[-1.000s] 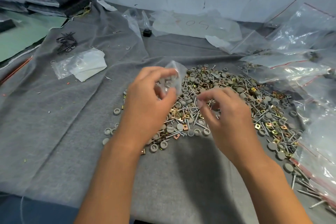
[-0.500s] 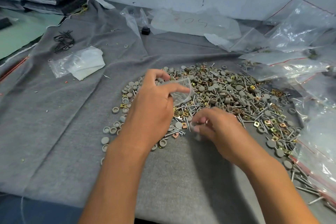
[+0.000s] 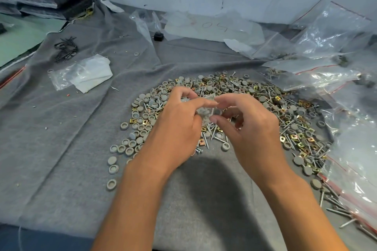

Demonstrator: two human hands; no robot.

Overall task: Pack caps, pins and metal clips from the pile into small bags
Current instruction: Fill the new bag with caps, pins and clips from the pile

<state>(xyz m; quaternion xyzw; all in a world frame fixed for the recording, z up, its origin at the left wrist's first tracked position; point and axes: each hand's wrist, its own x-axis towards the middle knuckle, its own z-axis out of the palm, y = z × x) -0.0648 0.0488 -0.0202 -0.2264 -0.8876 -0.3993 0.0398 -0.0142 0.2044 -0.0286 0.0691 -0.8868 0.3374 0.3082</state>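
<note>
— Where is the small bag [image 3: 206, 111] right now?

— Between the two hands, lifted above the near-left part of the pile [image 3: 244, 108]. The left hand [image 3: 179, 126] pinches its left edge with thumb and forefinger; the right hand [image 3: 251, 128] pinches its right side the same way, other fingers loosely curled.

— Which way does it lie?

— It is clear and motion-blurred, so its long axis is hard to read. It seems to hang downward from the fingertips, mouth uppermost, with a few grey caps showing through the plastic.

— And the loose parts?

— Grey caps [image 3: 130, 149], pins [image 3: 212, 138] and brass-coloured metal clips [image 3: 295, 136] lie spread on the grey cloth [image 3: 61, 138]. The pins point every way, with no shared direction.

— Anything else nearby?

— Large clear bags [image 3: 326, 47] are heaped at the right, and a flat bag [image 3: 81, 73] lies apart at the left.
</note>
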